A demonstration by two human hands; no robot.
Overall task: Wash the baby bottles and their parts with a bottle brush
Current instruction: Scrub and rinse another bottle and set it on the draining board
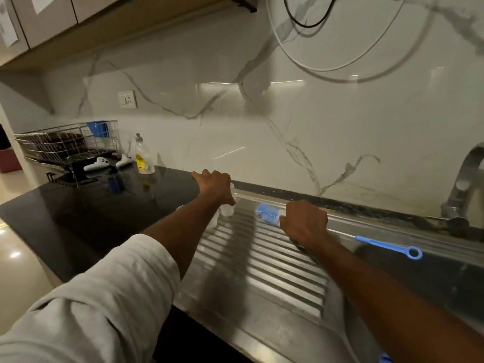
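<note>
Steel drainboard [262,260] fills the frame's lower middle; the sink basin at 3 o'clock is dark and cut off. At 9 o'clock of the drainboard the left hand [216,186] curls over clear baby bottle parts [226,211], which it mostly hides, so their shape is hard to make out. At 12 o'clock the right hand [303,222] closes on the blue bottle brush [268,213], hiding its middle; bristles show left, looped handle right. The dish soap bottle [142,157] at 10 o'clock bears an unreadable yellow label.
</note>
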